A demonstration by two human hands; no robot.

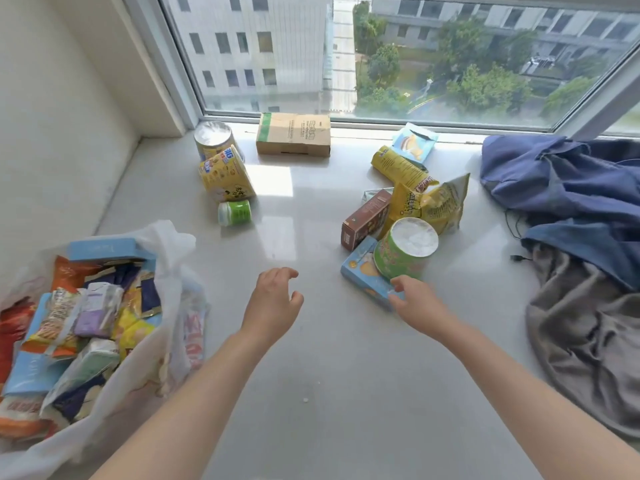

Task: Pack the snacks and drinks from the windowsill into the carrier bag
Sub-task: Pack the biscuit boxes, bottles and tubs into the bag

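Observation:
A white plastic carrier bag (pixel 166 258) lies open at the lower left, filled with several snack packets. My left hand (pixel 273 303) hovers over the bare sill, fingers loosely curled and holding nothing. My right hand (pixel 414 299) grips the near end of a light-blue snack box (pixel 360 271). A green cup (pixel 405 251) leans on that box. Behind them lie a brown box (pixel 365 218), yellow packets (pixel 433 202) and another blue packet (pixel 414 140). At the far left stand two yellow tubs (pixel 225 171) and a small green jar (pixel 235 212).
A cardboard box (pixel 293 133) rests against the window frame at the back. Blue cloth (pixel 561 188) and grey cloth (pixel 588 341) are heaped on the right, with a thin cable (pixel 516 230) beside them. A wall (pixel 62 133) closes the left side.

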